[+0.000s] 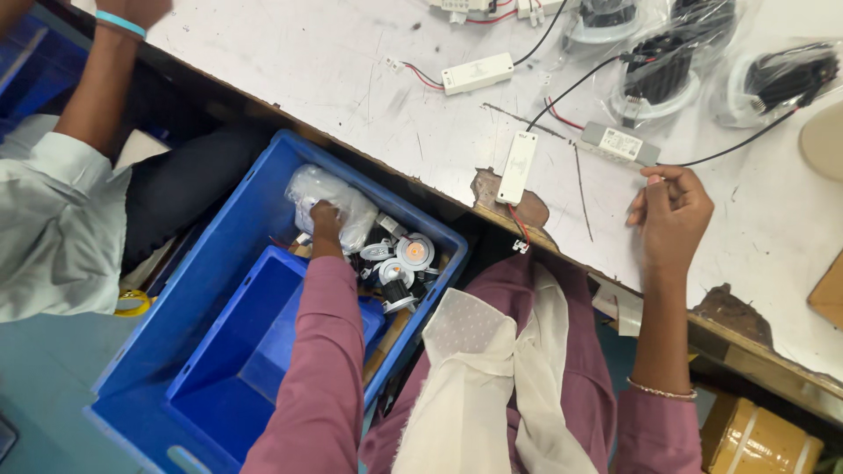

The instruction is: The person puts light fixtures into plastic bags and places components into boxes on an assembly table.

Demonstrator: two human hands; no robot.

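Left hand (325, 219) clamped on plastic-wrapped light (329, 197) inside blue crate (263, 189), frame centre; right hand (672, 215) loosely curled, empty, near table edge (562, 250).

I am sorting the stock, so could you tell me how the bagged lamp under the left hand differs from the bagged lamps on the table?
The bagged lamp lies in the blue crate, with the left hand on it; the bagged lamps on the table lie untouched, away from the right hand. The crate one shows white through cloudy plastic; the table ones show black ribbed bodies through clear plastic, with black cables running out. All are wrapped in plastic bags.
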